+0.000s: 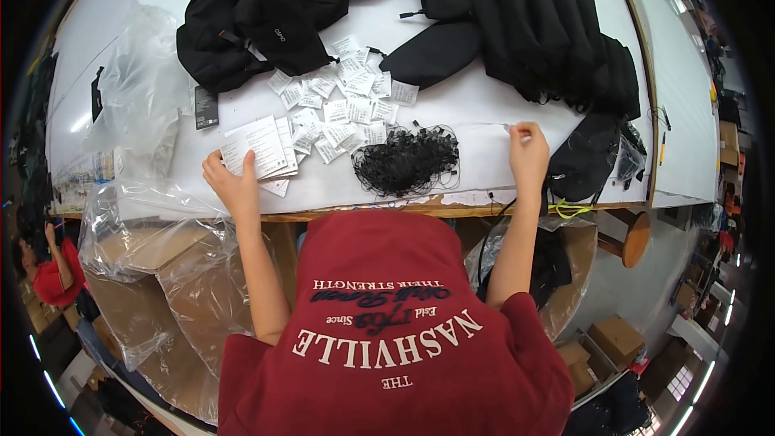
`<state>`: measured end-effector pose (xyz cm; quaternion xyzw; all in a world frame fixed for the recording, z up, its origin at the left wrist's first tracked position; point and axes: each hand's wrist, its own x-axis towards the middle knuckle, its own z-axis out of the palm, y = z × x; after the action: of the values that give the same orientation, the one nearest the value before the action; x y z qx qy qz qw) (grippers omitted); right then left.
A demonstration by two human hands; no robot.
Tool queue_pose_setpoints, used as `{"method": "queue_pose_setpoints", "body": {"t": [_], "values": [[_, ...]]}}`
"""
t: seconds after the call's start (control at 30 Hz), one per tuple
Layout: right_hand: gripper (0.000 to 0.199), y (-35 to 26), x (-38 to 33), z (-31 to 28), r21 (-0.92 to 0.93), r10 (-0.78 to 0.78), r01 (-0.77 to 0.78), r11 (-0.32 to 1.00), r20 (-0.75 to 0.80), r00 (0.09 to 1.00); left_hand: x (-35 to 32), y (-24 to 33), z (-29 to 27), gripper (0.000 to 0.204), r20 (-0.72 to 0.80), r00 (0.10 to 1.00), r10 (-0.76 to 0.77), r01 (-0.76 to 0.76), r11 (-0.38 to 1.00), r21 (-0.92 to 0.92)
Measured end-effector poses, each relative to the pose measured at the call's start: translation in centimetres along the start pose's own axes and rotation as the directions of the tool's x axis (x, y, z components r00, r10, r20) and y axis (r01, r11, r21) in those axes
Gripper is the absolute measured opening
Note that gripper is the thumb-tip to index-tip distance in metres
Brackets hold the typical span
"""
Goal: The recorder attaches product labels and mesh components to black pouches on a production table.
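My left hand (pixel 232 182) grips the edge of some white printed cards (pixel 252 148), thumb on top, at the left of the white table. More such cards lie fanned out just beneath and to the right. My right hand (pixel 526 145) is raised over the table on the other side, its fingertips pinched around a thin string (pixel 492 123) that stretches out leftward. Between both hands sits a tangled heap of black tag strings (pixel 406 161). Beyond it several small white printed packets (pixel 349 105) are spread loosely. The fingers of my right hand partly hide what they pinch.
Black bags (pixel 282 24) pile up at the back, and a row of stacked black bags (pixel 557 40) stands at the back right. Clear plastic (pixel 141 73) lies at the left. A black card (pixel 207 107) rests near the white ones. Plastic-lined cardboard boxes (pixel 153 274) stand below the table edge.
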<state>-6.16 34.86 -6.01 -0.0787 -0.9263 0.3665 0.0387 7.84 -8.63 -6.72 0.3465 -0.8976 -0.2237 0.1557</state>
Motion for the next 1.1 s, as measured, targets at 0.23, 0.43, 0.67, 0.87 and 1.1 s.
{"method": "queue_pose_setpoints", "body": {"t": [0.23,0.43,0.67,0.87,1.1], "values": [[0.016,-1.3,-0.8,-0.6,-0.231,-0.150,0.155,0.961,0.040,0.988,0.8,2.7,-2.9,0.037,0.257,0.965,-0.052,0.208,0.750,-0.628],[0.019,-3.9,2.6,4.7,-0.256,-0.190,0.180,0.950,-0.013,0.982,-0.4,7.6,-2.6,0.038,0.368,0.927,0.069,0.247,0.626,-0.739],[0.016,-3.4,3.5,4.6,-0.356,-0.318,0.383,0.853,0.229,0.920,-3.7,13.5,-2.3,0.060,0.552,0.761,0.342,0.282,0.591,-0.755],[0.006,-13.3,-5.3,0.4,0.590,-0.260,-0.016,0.807,0.381,0.887,-5.0,16.1,-1.8,0.015,0.335,0.807,0.487,0.089,0.459,-0.884],[0.009,-16.9,-7.6,0.0,0.570,-0.426,0.234,0.788,0.230,0.875,-5.9,16.9,-3.2,0.011,0.305,0.848,0.433,0.023,0.546,-0.838]]}}
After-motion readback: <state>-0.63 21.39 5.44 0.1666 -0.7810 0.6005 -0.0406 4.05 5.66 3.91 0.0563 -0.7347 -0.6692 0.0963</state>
